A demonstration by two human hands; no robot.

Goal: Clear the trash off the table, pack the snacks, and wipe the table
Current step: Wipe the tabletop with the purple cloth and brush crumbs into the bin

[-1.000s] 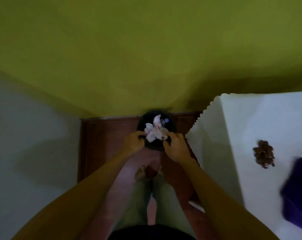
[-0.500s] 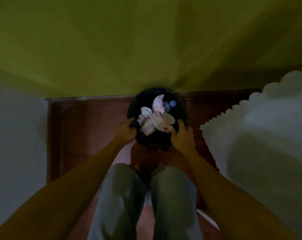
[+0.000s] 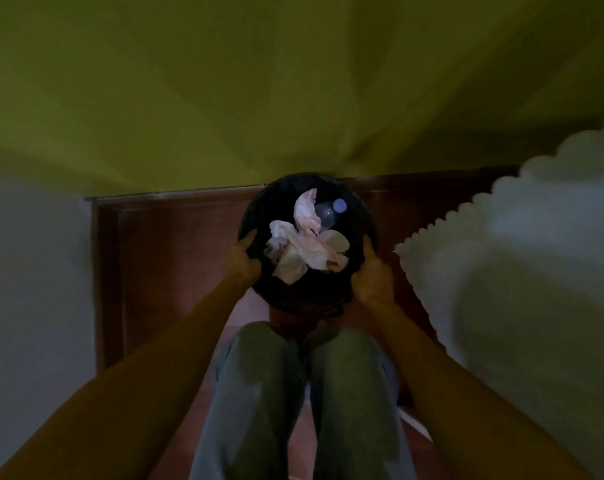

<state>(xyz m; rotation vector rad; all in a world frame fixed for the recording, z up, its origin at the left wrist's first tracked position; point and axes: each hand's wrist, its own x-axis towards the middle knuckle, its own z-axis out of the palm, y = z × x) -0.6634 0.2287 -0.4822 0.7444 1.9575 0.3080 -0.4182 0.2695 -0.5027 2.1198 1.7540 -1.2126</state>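
Dim light, view looking down. Grey wall panel at 9 o'clock; green wall (image 3: pixel 293 81) across 12 o'clock. Left hand (image 3: pixel 242 261) closed on the bin (image 3: pixel 307 292) at its 9 o'clock rim, thumb on top of the rim. Bin is round, black, at frame centre, on the brown floor (image 3: pixel 175 258) against the green wall. Inside the bin: crumpled tissues (image 3: pixel 304 251) in a heap, touching a clear bottle (image 3: pixel 326 214) with a pale cap at the bin's 1 o'clock. Right hand (image 3: pixel 371 275) closed on the bin's 3 o'clock rim, thumb up along the edge. Grey trouser legs (image 3: pixel 259 393) at 6 o'clock, just below the bin. White scalloped cloth (image 3: pixel 501 254) over the counter at 3 o'clock, apart from the bin.
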